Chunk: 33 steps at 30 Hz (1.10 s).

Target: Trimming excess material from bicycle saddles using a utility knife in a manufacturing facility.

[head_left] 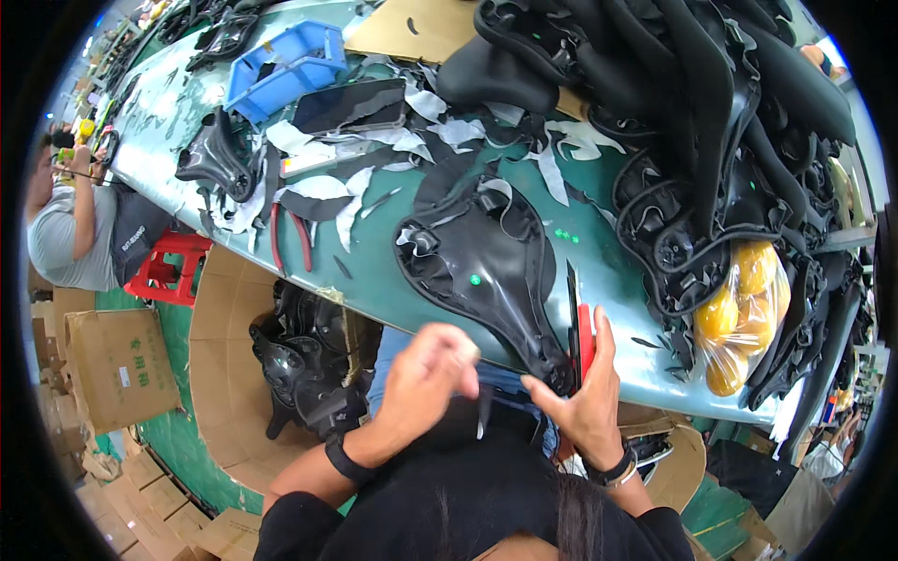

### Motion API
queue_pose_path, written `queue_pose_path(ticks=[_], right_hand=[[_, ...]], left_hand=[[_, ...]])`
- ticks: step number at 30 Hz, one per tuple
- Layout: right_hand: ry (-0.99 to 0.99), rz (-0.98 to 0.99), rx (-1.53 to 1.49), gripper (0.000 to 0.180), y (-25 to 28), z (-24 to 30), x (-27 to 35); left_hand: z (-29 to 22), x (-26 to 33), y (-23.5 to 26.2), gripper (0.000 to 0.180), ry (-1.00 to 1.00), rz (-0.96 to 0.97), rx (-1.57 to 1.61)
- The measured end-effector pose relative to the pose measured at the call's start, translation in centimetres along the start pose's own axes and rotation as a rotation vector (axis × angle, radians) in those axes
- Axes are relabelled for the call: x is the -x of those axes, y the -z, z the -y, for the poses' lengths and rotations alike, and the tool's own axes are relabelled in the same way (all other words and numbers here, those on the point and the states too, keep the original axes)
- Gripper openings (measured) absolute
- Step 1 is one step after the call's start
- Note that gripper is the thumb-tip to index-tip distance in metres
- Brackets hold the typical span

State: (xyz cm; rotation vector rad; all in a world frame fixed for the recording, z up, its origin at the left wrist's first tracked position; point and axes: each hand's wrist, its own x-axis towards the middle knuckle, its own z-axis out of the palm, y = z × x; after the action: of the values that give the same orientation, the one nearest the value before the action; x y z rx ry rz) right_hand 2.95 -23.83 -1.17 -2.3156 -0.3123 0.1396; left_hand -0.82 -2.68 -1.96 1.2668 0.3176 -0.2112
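Left hand (432, 374): fingers curled, blurred; a dark strip (484, 411) hangs just by the fingertips, but cannot tell if I'm gripping it. Right hand (589, 407): thumb spread from the fingers, a red-and-black hand tool (586, 344) upright between them; cannot tell how firmly it is held, if at all.

Bicycle saddle (482, 271) lies underside up at the near edge of the worktop (365, 269), narrow nose toward me, just beside the right hand. Loose cover edge curls in at its wide end.

Step in hand, my guess: trimming surplus cover off round the shell. Next move would call for the left hand flat on the shell to steady it, the right closed well round the tool, blade kept clear of the outer cover.

Farther out: red-handled pliers (307, 241) left of the saddle, black and white scraps (458, 131) beyond it, blue bin (299, 86) at far left. Saddle pile (697, 103) on the right, bagged yellow balls (739, 323) below it
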Motion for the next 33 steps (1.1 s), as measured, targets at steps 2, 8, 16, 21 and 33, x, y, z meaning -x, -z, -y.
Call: queue_pose_path(ticks=[2, 8, 16, 21, 33], right_hand=[[-0.012, 0.016, -0.088, 0.110, -1.0, 0.6, 1.6], [-0.060, -0.176, -0.364, 0.075, -0.4, 1.8, -0.8], [-0.077, 0.075, -0.430, 0.040, -0.2, 1.4, -4.4], [-0.057, -0.001, -0.333, 0.053, -0.5, 3.5, -5.1], [-0.214, -0.136, -0.436, 0.040, 0.1, 2.9, -6.1]], left_hand=[[-0.9, -1.1, -0.4, 0.049, 0.041, -0.303, -0.015], [-2.8, -6.8, 5.0, 0.052, -0.241, 0.012, -0.465], [-6.8, -8.0, 1.0, 0.017, -0.682, -0.214, -1.332], [-4.2, -6.1, -2.1, 0.021, -0.526, -0.157, -1.030], [-3.0, -5.3, -2.0, 0.027, -0.510, -0.323, -0.831]])
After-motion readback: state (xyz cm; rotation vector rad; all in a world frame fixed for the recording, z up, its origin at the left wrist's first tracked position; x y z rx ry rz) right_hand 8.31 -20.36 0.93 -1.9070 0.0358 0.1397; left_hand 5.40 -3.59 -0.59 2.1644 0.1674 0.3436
